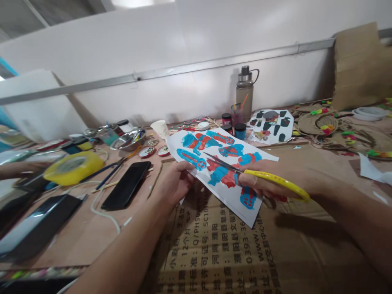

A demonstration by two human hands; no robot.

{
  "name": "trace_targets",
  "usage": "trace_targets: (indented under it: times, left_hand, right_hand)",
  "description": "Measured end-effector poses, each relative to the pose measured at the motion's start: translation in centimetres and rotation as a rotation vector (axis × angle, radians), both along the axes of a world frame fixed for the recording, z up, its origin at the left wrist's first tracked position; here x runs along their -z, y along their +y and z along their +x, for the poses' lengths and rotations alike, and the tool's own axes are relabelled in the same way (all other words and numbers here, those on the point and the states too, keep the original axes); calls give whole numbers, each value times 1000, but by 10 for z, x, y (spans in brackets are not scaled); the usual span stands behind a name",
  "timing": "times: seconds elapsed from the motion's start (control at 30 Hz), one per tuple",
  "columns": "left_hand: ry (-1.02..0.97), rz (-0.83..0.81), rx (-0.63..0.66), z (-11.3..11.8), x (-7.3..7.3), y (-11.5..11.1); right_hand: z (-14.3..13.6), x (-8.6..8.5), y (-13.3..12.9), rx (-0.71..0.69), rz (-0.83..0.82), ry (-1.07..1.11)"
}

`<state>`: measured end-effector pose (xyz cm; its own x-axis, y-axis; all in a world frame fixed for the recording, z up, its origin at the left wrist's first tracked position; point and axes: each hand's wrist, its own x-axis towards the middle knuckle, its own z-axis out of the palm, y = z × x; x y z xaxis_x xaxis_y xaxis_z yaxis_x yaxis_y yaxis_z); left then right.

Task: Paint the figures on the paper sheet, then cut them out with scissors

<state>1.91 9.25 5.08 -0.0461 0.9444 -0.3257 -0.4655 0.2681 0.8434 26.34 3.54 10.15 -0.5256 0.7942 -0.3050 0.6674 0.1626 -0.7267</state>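
Left hand (176, 179) pinches the near-left edge of a white sheet (219, 175), its fingertips partly lost beneath the paper, while the right hand (260, 177) is clamped round yellow-handled scissors (277, 182), several of its fingers hidden. Whether the blades bite into the paper is hard to make out. At the far left, another person's forearm (21, 169) is cut off by the frame. On the counter (76, 228) beyond the sheet, a small cup (237, 116) holds colored sticks, beside a blue jar (240, 131) and a handled bottle (244, 96); to the left, a metal bowl (128, 141) contains items too blurred to name. Tilted over printed cardboard (211, 253) at the scene's middle, the sheet bears blotchy blue and red painted shapes.
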Motion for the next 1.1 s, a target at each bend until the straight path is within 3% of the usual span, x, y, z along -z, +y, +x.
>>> trace_targets:
  times: [0.23, 0.37, 0.77, 1.1]
  left_hand:
    - [-26, -37, -36, -1, -1, 1]
    - [-41, -61, -20, 1, -5, 0]
    - [10, 39, 49, 1, 2, -1]
    - [-14, 51, 71, 0, -2, -2]
  right_hand:
    - [8, 18, 0, 81, -163, 100]
    - [13, 22, 0, 70, -154, 92]
    - [6, 21, 3, -1, -184, 144]
    - [-4, 13, 9, 60, -145, 124]
